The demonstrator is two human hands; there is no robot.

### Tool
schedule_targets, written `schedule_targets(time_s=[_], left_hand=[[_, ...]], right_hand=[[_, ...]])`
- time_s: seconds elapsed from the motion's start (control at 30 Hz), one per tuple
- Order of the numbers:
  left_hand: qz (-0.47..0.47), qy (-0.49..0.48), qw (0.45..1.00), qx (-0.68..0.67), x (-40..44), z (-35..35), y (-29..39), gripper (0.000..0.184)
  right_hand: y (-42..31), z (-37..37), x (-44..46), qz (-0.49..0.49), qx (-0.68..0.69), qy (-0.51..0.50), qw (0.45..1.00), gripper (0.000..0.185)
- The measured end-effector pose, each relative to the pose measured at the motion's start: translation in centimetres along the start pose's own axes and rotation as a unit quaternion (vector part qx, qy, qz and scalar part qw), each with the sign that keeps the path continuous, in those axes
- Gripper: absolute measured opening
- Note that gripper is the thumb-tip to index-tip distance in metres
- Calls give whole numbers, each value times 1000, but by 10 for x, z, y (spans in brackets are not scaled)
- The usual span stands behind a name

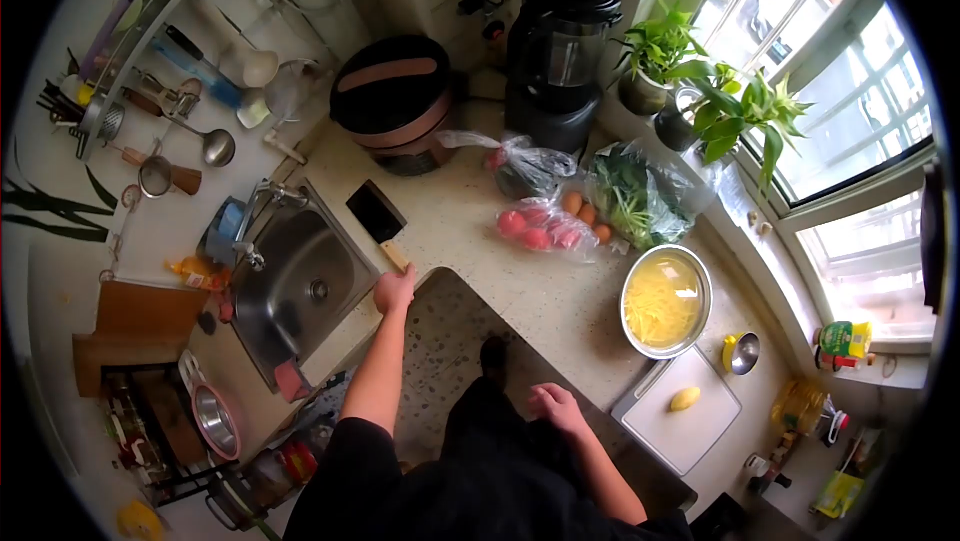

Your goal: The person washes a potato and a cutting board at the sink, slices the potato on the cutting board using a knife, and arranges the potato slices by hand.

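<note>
My left hand (393,290) is closed around the light wooden handle of a cleaver (376,211). The cleaver's dark, broad blade is over the counter corner, just right of the sink. My right hand (557,409) hangs in front of my body, fingers loosely bent and nothing visible in them. To its right, a peeled potato (685,399) rests on a pale cutting board (665,436) at the counter's edge. Behind the board stands a metal bowl (626,326) of yellow potato shreds in liquid.
A steel sink (290,306) lies left of the cleaver. Bagged tomatoes (536,229), eggs (586,213) and leafy greens (635,191) sit at the back, near a rice cooker (392,106) and a black blender (562,51). A small metal cup (741,353) is beside the board.
</note>
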State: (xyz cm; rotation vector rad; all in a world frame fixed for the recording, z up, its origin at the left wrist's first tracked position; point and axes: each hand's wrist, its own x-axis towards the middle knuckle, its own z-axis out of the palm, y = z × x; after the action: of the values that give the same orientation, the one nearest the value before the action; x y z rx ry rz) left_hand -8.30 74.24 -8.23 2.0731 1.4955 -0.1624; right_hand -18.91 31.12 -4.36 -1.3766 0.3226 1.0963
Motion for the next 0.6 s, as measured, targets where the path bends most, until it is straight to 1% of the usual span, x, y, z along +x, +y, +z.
schedule_targets(time_s=[0.03,0.1,0.2,0.3,0.4,0.5,0.6], left_hand=[[0,-6,1000,21,10,-1,2,57],[2,-16,998,61,23,-2,8,55],[11,-51,996,75,34,-6,12,54],[13,-62,998,22,38,-4,12,51],[20,-25,999,-21,26,-12,16,48],[29,35,987,-154,20,-11,1,43],[35,18,971,-235,-24,-40,7,37]], right_hand=[[-8,8,0,13,11,4,1000,32],[-5,17,8,7,11,20,1000,31],[-3,24,13,1,16,46,999,31],[-7,29,13,9,22,64,998,29],[-6,32,13,14,41,72,996,28],[-4,33,13,9,48,78,996,28],[-3,33,10,-3,47,78,996,28]])
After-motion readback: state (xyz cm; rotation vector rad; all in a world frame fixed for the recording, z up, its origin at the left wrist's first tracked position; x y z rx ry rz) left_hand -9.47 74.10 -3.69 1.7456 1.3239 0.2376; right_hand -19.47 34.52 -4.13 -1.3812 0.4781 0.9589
